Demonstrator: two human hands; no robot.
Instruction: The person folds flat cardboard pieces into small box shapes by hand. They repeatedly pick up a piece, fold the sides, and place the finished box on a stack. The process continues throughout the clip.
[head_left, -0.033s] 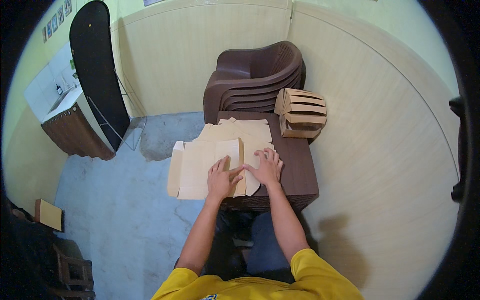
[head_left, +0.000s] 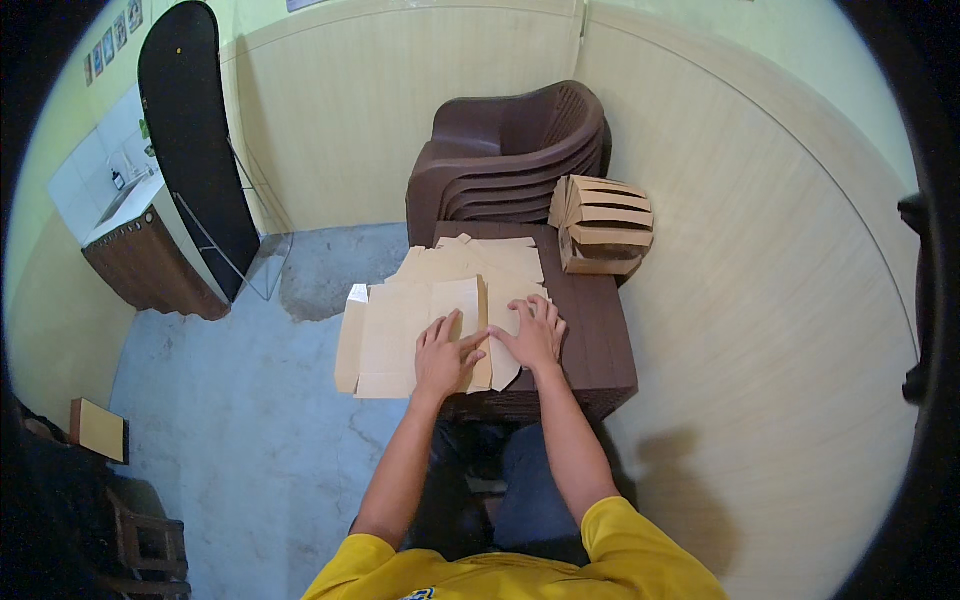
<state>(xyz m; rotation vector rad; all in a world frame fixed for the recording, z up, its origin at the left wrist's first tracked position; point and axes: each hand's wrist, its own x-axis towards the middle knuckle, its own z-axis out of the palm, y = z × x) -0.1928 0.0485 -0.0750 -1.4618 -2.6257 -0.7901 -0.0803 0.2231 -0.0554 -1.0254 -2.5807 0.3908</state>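
A flat, creased cardboard box blank (head_left: 390, 325) lies on a brown plastic table (head_left: 597, 345), its left side reaching past the table's edge. My left hand (head_left: 440, 358) rests on the blank with its fingers spread, the forefinger pointing toward a raised fold. On the right part of the cardboard, my right hand (head_left: 533, 335) presses with fingers apart and curved, its thumb at the same fold near the left fingertips. Further cardboard sheets (head_left: 475, 258) lie flat beneath and behind this blank.
Folded cardboard boxes (head_left: 605, 230) are stacked at the table's far right corner. Behind the table stand stacked brown armchairs (head_left: 500, 150). A wall (head_left: 760, 300) runs along the right. Farther left are a tall black board (head_left: 190, 150) and a curtained sink counter (head_left: 155, 260).
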